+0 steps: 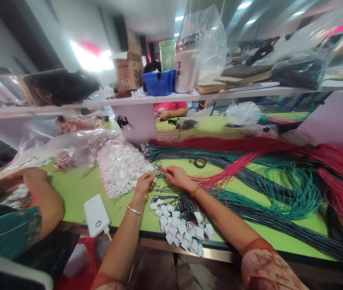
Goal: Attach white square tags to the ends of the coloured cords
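Above the green table, my left hand is closed in a pinch beside the bag of small white connectors; what it holds is too small to make out. Just right of it, my right hand has its fingers closed at the ends of the red wires. Below both hands lies a pile of white connectors with dark wires, reaching over the table's front edge. Bundles of green wires and dark wires stretch to the right. A black tape roll lies behind my right hand.
A white power bank with a cable lies at the front edge, left of my left arm. Another person's arm rests at far left. A shelf crosses above, carrying a blue bin and white jar. Someone in pink sits opposite.
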Tool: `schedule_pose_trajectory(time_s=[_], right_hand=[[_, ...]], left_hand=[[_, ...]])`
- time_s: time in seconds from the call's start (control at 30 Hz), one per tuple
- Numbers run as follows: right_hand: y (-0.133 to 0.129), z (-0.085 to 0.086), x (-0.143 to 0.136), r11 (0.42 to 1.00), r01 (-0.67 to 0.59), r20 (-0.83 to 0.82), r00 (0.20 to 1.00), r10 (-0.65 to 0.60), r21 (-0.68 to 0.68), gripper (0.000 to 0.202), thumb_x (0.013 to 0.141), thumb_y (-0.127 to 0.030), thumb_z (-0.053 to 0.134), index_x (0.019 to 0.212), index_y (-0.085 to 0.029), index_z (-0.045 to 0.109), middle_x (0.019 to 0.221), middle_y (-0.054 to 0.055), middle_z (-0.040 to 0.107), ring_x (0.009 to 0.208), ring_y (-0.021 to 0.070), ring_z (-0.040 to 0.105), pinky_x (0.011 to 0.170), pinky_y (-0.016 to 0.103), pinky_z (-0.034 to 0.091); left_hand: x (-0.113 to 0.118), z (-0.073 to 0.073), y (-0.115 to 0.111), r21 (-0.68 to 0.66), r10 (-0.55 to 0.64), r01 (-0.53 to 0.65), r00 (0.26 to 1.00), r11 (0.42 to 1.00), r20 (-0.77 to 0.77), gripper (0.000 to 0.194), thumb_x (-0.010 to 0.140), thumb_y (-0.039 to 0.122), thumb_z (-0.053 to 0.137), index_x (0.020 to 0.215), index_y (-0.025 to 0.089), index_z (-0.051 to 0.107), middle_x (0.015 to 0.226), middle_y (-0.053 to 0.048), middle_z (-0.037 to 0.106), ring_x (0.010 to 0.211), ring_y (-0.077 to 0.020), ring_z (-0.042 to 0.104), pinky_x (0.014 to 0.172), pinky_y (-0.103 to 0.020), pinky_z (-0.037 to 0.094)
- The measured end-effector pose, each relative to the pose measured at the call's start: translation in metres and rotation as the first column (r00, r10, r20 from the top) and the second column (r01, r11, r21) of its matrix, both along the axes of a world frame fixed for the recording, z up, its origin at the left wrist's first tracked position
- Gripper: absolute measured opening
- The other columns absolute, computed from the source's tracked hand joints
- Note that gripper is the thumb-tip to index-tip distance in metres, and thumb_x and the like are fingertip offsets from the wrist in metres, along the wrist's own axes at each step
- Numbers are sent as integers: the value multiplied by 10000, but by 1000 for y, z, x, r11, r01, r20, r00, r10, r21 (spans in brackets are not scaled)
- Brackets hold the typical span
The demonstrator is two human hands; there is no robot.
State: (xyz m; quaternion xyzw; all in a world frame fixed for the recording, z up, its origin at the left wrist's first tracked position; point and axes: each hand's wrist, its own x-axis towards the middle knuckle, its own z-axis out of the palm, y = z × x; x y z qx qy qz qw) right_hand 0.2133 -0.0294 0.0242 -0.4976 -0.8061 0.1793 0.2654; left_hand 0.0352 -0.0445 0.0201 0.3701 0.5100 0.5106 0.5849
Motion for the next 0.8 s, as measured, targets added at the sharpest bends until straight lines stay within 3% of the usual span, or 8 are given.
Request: schedule_pose_trajectory(time_s=[0.13, 0.27, 0.4, 0.5, 0.63, 0.8], right_hand=[[8, -6, 4, 997, 56, 289, 955, -68, 47, 222, 916, -255, 461, 949, -161, 659, 904, 112, 613, 776, 185, 540, 651, 274, 320], [7, -5, 6, 998, 40, 303, 952, -51, 41, 234, 941, -258, 430, 963, -164, 643, 912, 102, 624, 790, 181, 544, 671, 277, 319], [3, 7, 11, 992, 99, 262, 958, -115, 73, 213, 939, -263, 443, 901, -166, 628, 904, 99, 621, 794, 180, 528, 665, 275, 307], [1, 11, 11, 991, 123, 178, 975, -132, 59, 170, 915, -236, 460, 870, -163, 607, 848, 75, 621, 735, 163, 506, 640, 267, 291], [1, 11, 3, 993, 115, -65, 991, -115, 4, 122, 877, -209, 477, 821, -163, 575, 721, 20, 596, 633, 132, 463, 602, 247, 285], [-6, 24, -12, 999, -17, -433, 901, 34, 42, 131, 849, -252, 499, 779, -165, 568, 707, -1, 580, 632, 113, 465, 604, 220, 340]], left_hand=[[-7, -2, 3, -42, -24, 26, 999, 999, 47, 443, 497, 399, 862, 690, 132, 565, 559, 50, 505, 435, -31, 452, 395, -137, 280], [-6, -1, 2, -32, -43, 47, 990, 998, 133, 408, 522, 362, 861, 699, 130, 576, 605, 35, 542, 459, -31, 478, 406, -134, 323], [-3, 4, -1, -10, -66, 71, 969, 997, 238, 386, 534, 331, 862, 731, 129, 597, 682, 18, 590, 502, -32, 508, 452, -138, 389], [-1, 6, -3, 3, -71, 73, 965, 997, 251, 373, 543, 309, 858, 755, 129, 610, 696, 15, 599, 509, -37, 514, 460, -146, 399], [3, 7, -4, 8, -65, 65, 962, 998, 264, 351, 556, 291, 854, 754, 134, 611, 714, 7, 620, 507, -43, 514, 455, -156, 395], [6, 4, -5, 23, -88, 85, 954, 996, 286, 326, 584, 286, 837, 766, 131, 615, 708, 17, 609, 508, -44, 518, 460, -156, 402]])
